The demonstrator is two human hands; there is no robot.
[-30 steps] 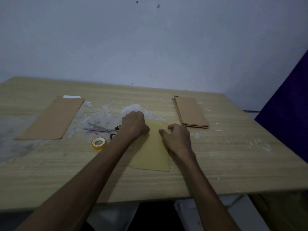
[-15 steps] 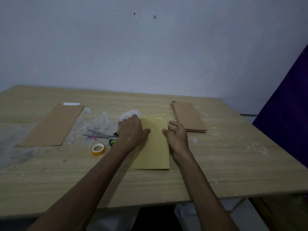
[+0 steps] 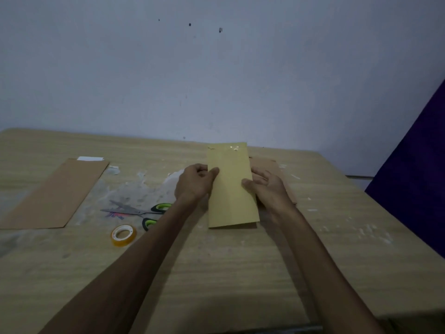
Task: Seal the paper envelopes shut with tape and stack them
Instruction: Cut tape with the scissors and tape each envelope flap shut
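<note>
A yellow-tan paper envelope point(image 3: 230, 189) is lifted off the table, tilted up with its far end raised. My left hand point(image 3: 195, 184) pinches its left edge, thumb on the front. My right hand point(image 3: 266, 186) holds its right edge, thumb on the front and fingers behind. A shiny bit of tape shows near the envelope's top end. A stack of brown envelopes point(image 3: 279, 174) lies behind my right hand, mostly hidden. One brown envelope point(image 3: 56, 194) lies flat at the left. A roll of yellow tape point(image 3: 123, 235) sits near the front left.
Scissors point(image 3: 142, 210) with green-black handles lie on a smeared patch between the tape roll and my left arm. The wooden table point(image 3: 337, 237) has white scraps scattered on its right side. A dark purple cloth point(image 3: 419, 165) hangs at the right edge.
Both hands have picked the envelope up from flat on the table and tilted it up. The camera view shifted downward.
</note>
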